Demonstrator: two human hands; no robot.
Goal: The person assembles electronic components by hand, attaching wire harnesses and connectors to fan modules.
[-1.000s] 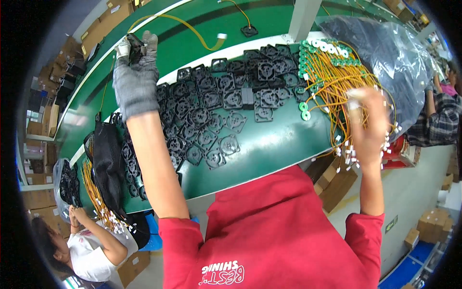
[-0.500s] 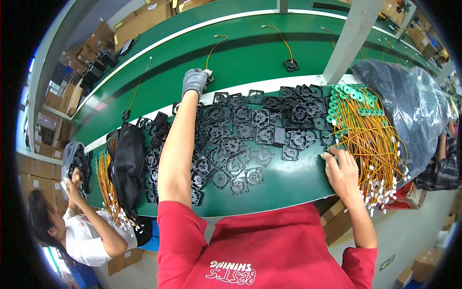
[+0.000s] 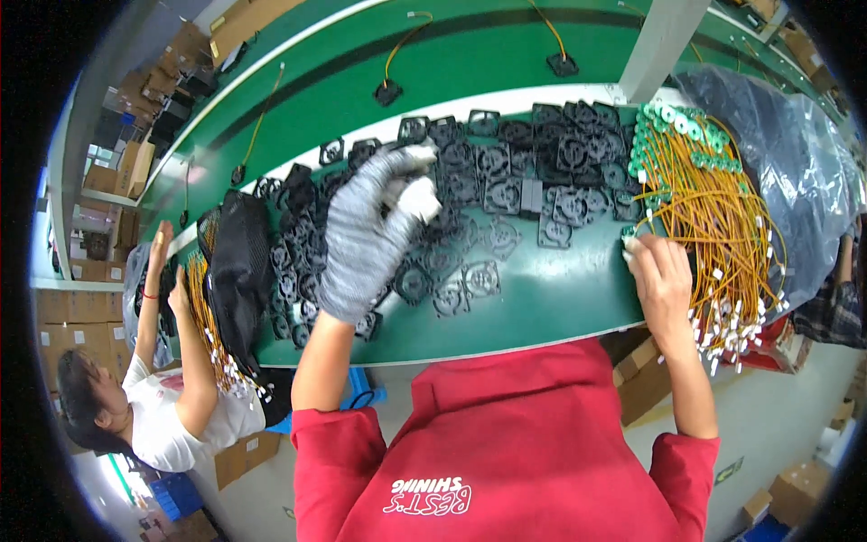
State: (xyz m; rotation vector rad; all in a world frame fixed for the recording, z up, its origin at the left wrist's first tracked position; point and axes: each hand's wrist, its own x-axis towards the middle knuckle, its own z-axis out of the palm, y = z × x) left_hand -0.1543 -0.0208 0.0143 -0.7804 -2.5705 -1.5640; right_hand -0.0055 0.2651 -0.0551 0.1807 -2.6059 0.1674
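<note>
— Head view looks down on a green bench [image 3: 542, 307], doesn't it? What's the left hand [image 3: 366, 235] up to?

— It wears a grey knit glove and hovers over the spread of black fan frames [image 3: 488, 172] lying flat across the bench. The fingers are loosely curled, the white tips bent inward. Whether anything is pinched between them I cannot tell.

— And the right hand [image 3: 664, 285]?

— Bare, down at the near end of the bundle of yellow wires [image 3: 713, 208], fingertips touching the strands at the bench's front edge. It looks partly closed on them, though the hold itself is hidden.

— Where do those wires lie?

— On the right of the frames, fanned out, green ring parts [image 3: 677, 122] at the far end and small white plugs [image 3: 731, 316] hanging over the edge. A dark plastic bag [image 3: 795, 163] sits just beyond.

— Anyone else?

— A co-worker [image 3: 163, 397] in a white shirt at the left, arms raised to the bench, beside another wire bundle [image 3: 212, 325] and a black bag [image 3: 237, 262].
</note>
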